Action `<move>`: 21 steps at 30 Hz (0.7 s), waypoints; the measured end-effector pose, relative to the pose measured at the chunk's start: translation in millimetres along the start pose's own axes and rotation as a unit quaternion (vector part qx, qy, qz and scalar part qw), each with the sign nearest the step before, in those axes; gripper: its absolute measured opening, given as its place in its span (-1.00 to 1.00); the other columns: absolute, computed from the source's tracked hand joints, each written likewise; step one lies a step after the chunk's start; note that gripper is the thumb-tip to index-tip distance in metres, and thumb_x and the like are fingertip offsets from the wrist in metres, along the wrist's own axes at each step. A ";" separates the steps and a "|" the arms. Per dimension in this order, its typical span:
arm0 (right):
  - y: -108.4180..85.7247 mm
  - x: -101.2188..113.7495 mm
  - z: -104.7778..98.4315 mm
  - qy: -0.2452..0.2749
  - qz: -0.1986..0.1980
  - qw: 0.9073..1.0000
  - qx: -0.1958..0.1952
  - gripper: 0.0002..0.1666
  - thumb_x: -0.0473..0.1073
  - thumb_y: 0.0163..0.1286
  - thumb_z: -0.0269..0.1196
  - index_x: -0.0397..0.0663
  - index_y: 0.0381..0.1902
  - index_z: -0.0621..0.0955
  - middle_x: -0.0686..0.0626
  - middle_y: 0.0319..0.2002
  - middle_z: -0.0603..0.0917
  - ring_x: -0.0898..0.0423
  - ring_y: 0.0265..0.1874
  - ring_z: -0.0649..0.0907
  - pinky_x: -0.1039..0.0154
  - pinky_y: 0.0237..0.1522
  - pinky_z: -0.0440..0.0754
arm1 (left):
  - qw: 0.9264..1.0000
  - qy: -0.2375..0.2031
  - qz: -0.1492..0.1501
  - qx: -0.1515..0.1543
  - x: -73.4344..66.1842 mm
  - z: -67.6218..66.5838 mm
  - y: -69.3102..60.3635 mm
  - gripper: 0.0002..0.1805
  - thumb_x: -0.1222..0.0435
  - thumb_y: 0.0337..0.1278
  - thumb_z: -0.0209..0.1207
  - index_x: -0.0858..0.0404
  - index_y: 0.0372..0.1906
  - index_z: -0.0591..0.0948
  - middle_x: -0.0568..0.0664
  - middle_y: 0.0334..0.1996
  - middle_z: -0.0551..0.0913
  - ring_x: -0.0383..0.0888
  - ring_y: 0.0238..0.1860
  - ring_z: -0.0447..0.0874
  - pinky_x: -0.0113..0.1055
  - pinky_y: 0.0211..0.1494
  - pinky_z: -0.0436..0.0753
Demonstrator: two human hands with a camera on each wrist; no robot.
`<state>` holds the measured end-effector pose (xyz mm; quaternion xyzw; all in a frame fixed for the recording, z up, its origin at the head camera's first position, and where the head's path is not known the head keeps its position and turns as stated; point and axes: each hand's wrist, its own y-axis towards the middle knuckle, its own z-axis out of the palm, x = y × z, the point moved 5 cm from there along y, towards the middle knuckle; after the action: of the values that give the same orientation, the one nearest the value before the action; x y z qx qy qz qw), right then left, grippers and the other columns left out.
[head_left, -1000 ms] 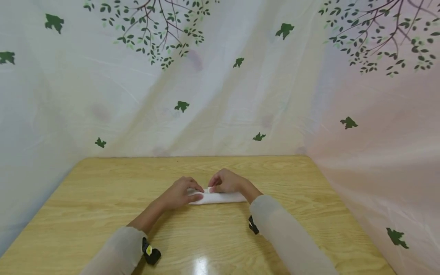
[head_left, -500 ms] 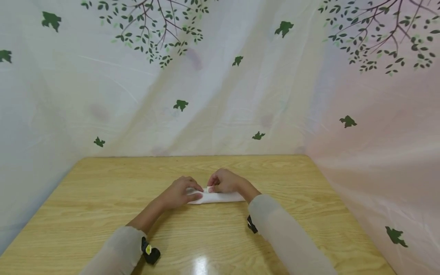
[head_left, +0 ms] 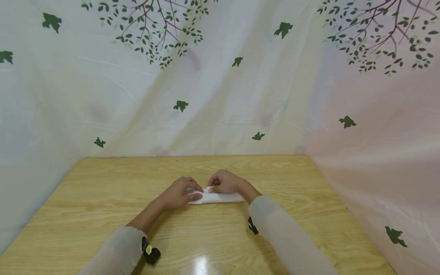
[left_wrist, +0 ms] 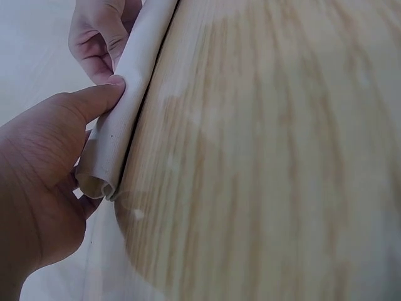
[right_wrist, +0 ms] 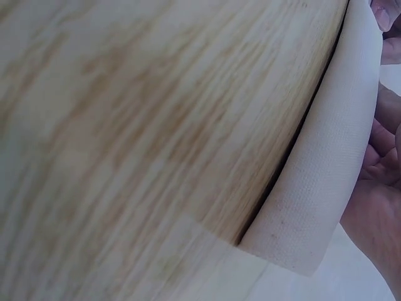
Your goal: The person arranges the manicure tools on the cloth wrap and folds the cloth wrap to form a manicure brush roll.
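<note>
A white cloth [head_left: 223, 198], folded into a long narrow roll, lies across the middle of the table. My left hand [head_left: 177, 194] grips its left end, thumb on the near side and fingers behind. In the left wrist view, the end of the cloth [left_wrist: 119, 135] shows an open curl. Behind the roll, my right hand [head_left: 226, 181] pinches a small raised white bit at its far edge with thumb and fingers. The right end of the cloth [right_wrist: 307, 194] lies flat and woven-looking in the right wrist view, the right hand [right_wrist: 379, 207] partly hidden behind it.
The wooden table [head_left: 206, 236] has a light grain and reflects a lamp near its front. A pale curtain [head_left: 220, 84] printed with leaves and branches hangs behind and along both sides. Black wrist devices [head_left: 150, 252] sit under the sleeves.
</note>
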<state>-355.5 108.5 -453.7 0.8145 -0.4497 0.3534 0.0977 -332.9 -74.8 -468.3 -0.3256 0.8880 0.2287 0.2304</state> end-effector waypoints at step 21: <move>1.1 -5.8 -8.3 0.025 0.003 1.000 0.016 -0.81 -0.10 0.44 0.36 -0.06 -0.10 0.76 0.11 -0.24 0.76 0.22 -0.24 0.66 0.26 -0.09 0.61 | 1.000 0.007 0.022 -0.005 -2.0 -3.4 0.2 -0.77 0.09 0.37 0.30 0.08 -0.02 0.77 -0.15 -0.10 0.72 -0.10 0.00 0.63 -0.01 0.14 0.53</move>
<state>-362.5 115.7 -451.7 0.8056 -0.4435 0.3812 0.0949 -332.6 -75.6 -464.4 -0.3090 0.8953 0.2356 0.2179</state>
